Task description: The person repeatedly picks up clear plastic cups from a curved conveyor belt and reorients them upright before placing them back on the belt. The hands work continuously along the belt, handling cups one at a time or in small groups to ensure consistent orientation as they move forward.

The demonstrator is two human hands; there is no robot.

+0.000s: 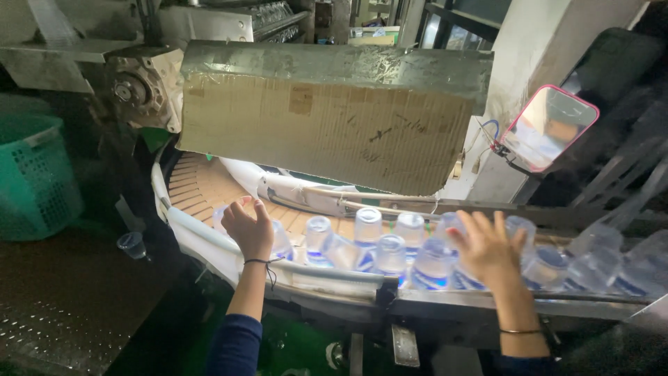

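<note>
Several clear plastic cups (367,230) with blue labels stand upside down in a crowd on a curved tan slat conveyor (195,188). My left hand (249,228) rests over the leftmost cups at the bend, fingers curled onto one cup (281,242). My right hand (487,247) reaches over the cups further right, fingers spread and touching their tops. Whether either hand truly grips a cup is unclear. A thin black band circles my left wrist, a bangle my right.
A cardboard sheet (327,125) hangs over the conveyor from a metal hood. A green plastic basket (31,177) stands at left, a single cup (131,244) lies on the floor plate, and a pink-framed mirror (550,129) is at right. White guide rail (209,240) edges the belt.
</note>
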